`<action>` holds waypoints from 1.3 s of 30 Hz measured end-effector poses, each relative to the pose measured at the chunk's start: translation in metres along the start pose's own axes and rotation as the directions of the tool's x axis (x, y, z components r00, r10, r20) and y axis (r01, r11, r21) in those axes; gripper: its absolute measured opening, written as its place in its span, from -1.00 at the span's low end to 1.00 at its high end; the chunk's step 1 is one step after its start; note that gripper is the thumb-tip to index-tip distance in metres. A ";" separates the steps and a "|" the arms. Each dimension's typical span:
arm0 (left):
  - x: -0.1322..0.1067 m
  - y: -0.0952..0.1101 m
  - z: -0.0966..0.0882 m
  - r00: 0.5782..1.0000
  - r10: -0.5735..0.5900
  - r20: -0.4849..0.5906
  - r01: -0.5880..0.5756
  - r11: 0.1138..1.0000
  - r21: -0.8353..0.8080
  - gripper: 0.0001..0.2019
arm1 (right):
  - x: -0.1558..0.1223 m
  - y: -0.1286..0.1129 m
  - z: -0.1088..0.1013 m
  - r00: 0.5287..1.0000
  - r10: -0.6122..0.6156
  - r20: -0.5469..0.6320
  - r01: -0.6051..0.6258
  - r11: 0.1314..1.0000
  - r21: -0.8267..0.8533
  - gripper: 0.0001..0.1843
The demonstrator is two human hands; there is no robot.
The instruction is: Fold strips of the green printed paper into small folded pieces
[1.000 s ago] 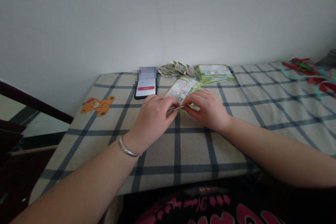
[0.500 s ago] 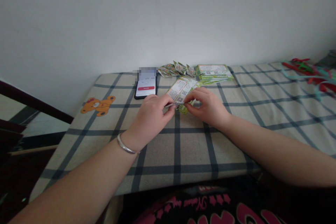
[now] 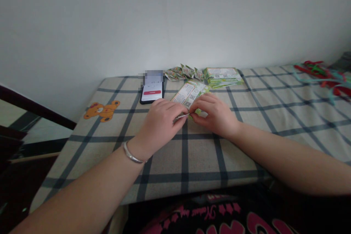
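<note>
My left hand point(image 3: 160, 122) and my right hand point(image 3: 215, 113) meet over the middle of the checked tablecloth point(image 3: 246, 146). Both pinch a small green-and-white printed paper slip point(image 3: 183, 116) by its near edge, the fingers pressed together on it. A flat slip of the same print point(image 3: 189, 93) lies just beyond my fingers. A silver bangle point(image 3: 131, 155) is on my left wrist.
A phone point(image 3: 151, 91) with a lit screen lies at the back left of the slips. Several folded paper pieces point(image 3: 185, 72) and a stack of printed slips point(image 3: 223, 75) sit near the wall. Coloured ribbons point(image 3: 326, 76) lie far right. A bear print point(image 3: 101, 110) marks the cloth.
Both hands lifted the slip a little, then lowered it toward the cloth and closed together over it again. Nothing else moved.
</note>
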State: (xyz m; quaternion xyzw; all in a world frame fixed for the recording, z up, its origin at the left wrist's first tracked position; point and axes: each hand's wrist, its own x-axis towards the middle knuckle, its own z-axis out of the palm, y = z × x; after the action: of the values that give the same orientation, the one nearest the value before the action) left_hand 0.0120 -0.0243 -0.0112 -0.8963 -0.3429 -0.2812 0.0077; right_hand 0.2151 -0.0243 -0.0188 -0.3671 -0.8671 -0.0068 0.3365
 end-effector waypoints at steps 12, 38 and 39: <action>0.002 0.001 -0.006 0.994 -0.024 -0.104 0.018 0.998 -0.060 -0.93 | -0.001 0.005 0.002 0.997 0.061 -0.054 -0.055 0.993 0.105 -0.93; 0.001 0.000 -0.008 0.970 0.115 -0.216 -0.116 0.993 0.006 -0.93 | 0.001 0.009 0.000 0.951 0.235 0.199 -0.307 0.685 0.660 -0.83; 0.001 0.000 -0.008 0.970 0.120 -0.213 -0.122 0.993 0.008 -0.93 | 0.001 0.009 0.000 0.952 0.237 0.195 -0.306 0.689 0.657 -0.85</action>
State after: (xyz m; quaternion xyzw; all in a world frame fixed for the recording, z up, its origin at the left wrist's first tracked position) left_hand 0.0089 -0.0256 -0.0035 -0.8802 -0.2841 -0.3755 0.0594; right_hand 0.2201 -0.0171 -0.0206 -0.3427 -0.7599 0.3778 0.4030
